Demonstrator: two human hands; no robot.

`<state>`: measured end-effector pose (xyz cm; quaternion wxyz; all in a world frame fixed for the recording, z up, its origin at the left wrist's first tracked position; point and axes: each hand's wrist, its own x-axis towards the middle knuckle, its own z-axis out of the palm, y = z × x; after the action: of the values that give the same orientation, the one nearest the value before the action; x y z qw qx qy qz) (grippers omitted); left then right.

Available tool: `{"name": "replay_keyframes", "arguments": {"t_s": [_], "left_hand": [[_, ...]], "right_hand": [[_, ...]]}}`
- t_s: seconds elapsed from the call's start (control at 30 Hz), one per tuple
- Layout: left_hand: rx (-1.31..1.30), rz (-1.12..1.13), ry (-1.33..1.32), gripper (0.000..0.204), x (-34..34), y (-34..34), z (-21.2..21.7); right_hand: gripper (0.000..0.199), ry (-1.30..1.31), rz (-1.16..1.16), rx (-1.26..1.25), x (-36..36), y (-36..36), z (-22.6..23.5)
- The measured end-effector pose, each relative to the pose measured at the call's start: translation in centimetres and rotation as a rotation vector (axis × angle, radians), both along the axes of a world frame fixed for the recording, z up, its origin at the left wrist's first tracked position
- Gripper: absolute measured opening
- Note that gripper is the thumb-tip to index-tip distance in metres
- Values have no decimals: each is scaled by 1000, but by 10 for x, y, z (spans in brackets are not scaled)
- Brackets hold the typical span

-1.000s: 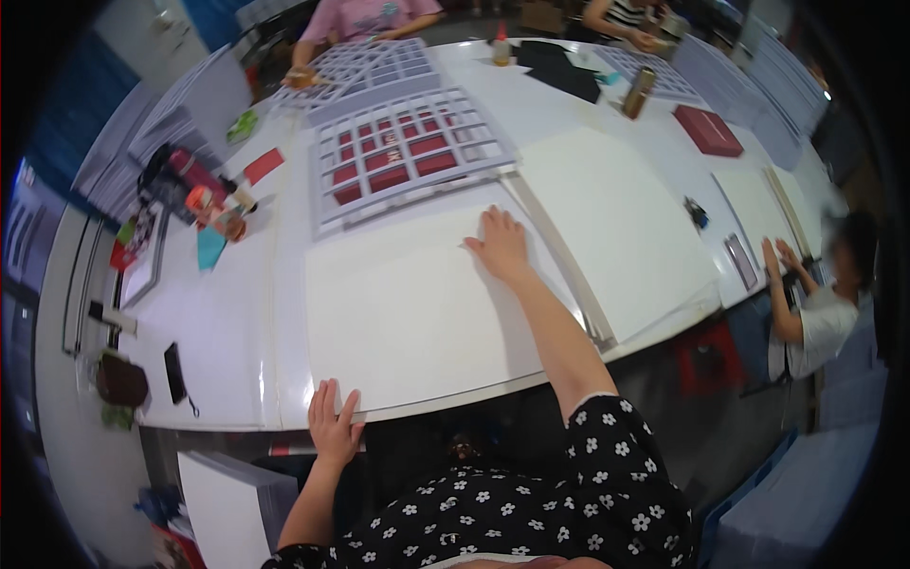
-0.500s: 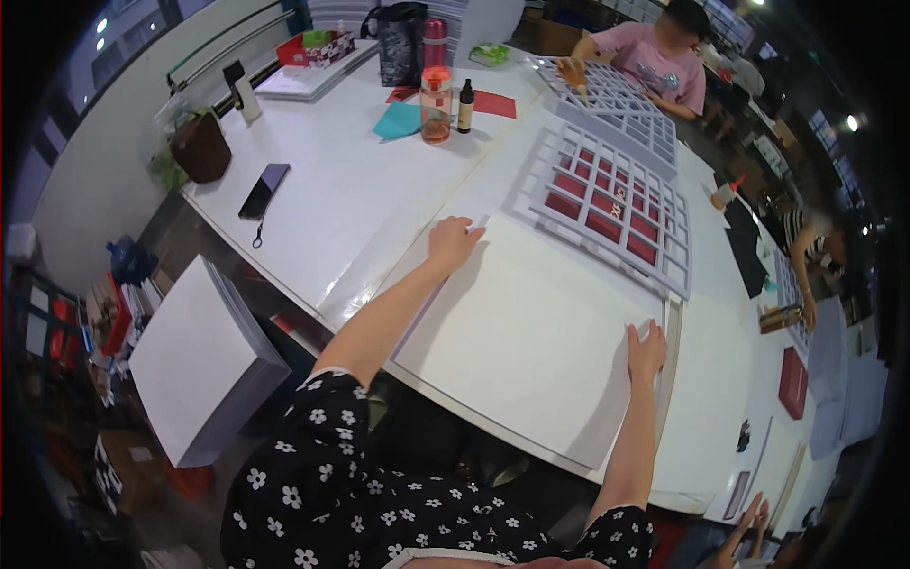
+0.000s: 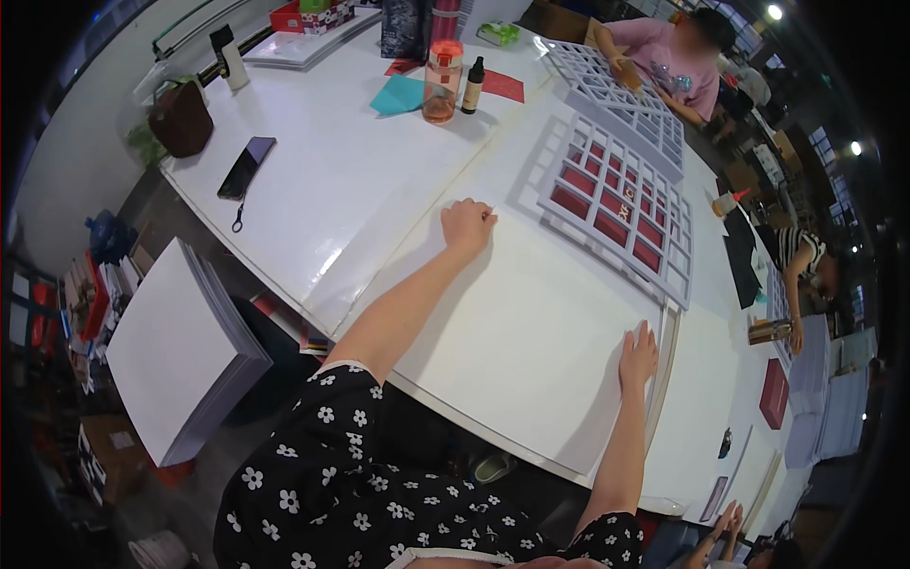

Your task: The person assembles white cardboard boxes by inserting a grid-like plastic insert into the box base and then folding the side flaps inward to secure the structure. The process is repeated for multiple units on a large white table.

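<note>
- The left hand lies palm down, fingers curled, on the far left corner of a large white sheet; it grips nothing.
- The right hand lies flat, fingers spread, on the sheet's right edge; it holds nothing either.
- The sheet lies flat on the white table, in front of the person, between both hands.
- Just beyond the sheet lies a white grid with red squares in its cells.
- A second grid lies farther off, before a person in a pink top.
- Left of the grids stand an orange bottle and a small dark bottle, with a teal paper and a red paper beside them.
- A phone lies near the table's left edge.
- A stack of white boards sits below the table on the left.
</note>
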<state>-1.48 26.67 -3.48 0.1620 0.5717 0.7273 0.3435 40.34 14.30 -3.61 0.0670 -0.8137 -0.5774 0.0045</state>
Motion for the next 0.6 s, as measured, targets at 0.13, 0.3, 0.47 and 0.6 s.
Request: {"name": "replay_keyframes", "arguments": {"t_s": [0.13, 0.3, 0.47, 0.6], "left_hand": [[-11, -4, -7, 17, -1, 1, 1], [0, -33, -9, 18, -5, 3, 0], [-299, -98, -301, 20, -30, 32, 11], [-207, -119, -156, 22, -17, 30, 17]], "right_hand": [[57, -38, -13, -6, -3, 1, -4], [55, -72, -14, 13, -11, 1, -7], [55, -115, -9, 42, -10, 2, -11], [54, -109, -28, 22, -10, -1, -11]]}}
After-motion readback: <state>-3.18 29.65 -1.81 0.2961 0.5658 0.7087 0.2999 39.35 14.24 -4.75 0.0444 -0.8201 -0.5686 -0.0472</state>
